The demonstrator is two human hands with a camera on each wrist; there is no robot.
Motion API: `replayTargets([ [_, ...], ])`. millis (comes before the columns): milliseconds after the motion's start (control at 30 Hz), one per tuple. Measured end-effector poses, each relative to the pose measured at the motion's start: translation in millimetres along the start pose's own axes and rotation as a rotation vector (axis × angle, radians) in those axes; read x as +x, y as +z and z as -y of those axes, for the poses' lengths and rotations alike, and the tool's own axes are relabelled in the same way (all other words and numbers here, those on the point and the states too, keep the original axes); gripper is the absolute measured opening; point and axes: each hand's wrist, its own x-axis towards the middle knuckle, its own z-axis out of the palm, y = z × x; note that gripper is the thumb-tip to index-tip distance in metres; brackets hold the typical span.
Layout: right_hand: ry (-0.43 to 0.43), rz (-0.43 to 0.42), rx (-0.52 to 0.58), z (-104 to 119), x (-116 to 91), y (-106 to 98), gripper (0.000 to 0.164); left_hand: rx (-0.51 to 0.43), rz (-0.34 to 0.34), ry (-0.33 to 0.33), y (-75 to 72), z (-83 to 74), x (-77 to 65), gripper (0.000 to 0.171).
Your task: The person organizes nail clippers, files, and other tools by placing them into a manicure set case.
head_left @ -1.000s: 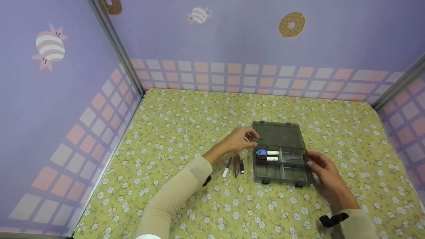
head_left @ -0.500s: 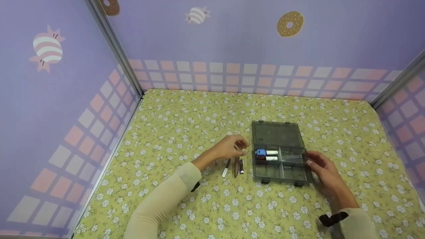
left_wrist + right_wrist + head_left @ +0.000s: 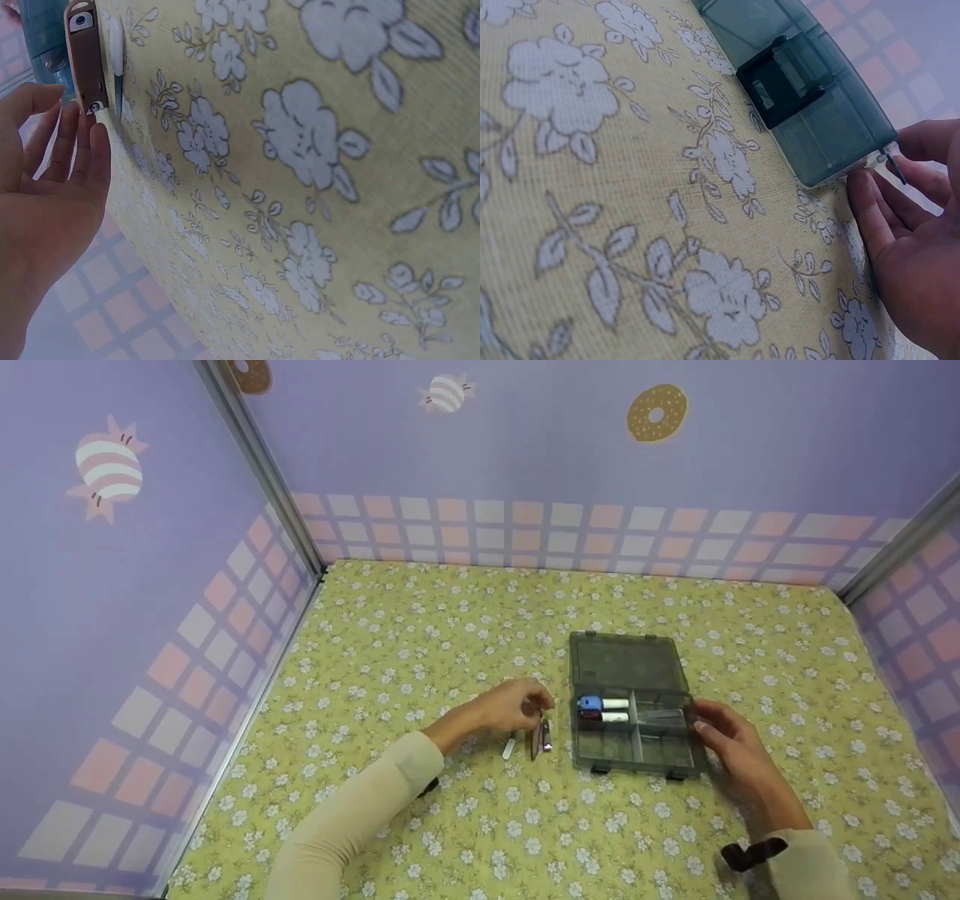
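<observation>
My left hand [image 3: 510,705] is over three small tools, its fingertips at the end of a brown, flat, riveted tool [image 3: 88,56]; a firm grip does not show. Beside that tool lie a dark nail clipper [image 3: 546,739] and a slim tool with a white end [image 3: 508,748]. My right hand [image 3: 739,746] holds the right side of a smoky clear compartment box [image 3: 634,769], whose lid [image 3: 630,661] lies open behind it. A blue nail polish bottle [image 3: 591,703] and a dark red nail polish bottle [image 3: 592,716], both white-capped, lie in its back left compartment.
A clear, flat piece [image 3: 664,718] sits in the back right compartment. Floral yellow cloth [image 3: 420,622] covers the table. Purple walls with printed sweets [image 3: 487,450] stand at the back and both sides.
My left hand has moved away from the box, left and toward me, and down to the brown tool's far end. The right hand stays at the box's side.
</observation>
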Motion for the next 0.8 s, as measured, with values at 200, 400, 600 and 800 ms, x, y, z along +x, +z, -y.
replayTargets([
  [200, -0.015, 0.02, -0.066, 0.8, -0.8, -2.5, 0.057, 0.092, 0.031, 0.001, 1.3, 1.1, -2.0, 0.034],
  [400, -0.047, 0.031, -0.18, 0.7, -0.2, -5.2, 0.057, 0.175, 0.042, 0.0, 1.1, 5.6, -2.8, 0.035],
  [600, -0.033, 0.019, -0.119, 0.3, 1.0, -4.4, 0.056, 0.262, 0.044, 0.046, 0.7, 9.1, -5.4, 0.024],
  [800, -0.013, -0.001, -0.044, 0.3, 0.2, -2.2, 0.054, 0.353, 0.039, 0.029, -2.0, 9.1, -8.8, 0.016],
])
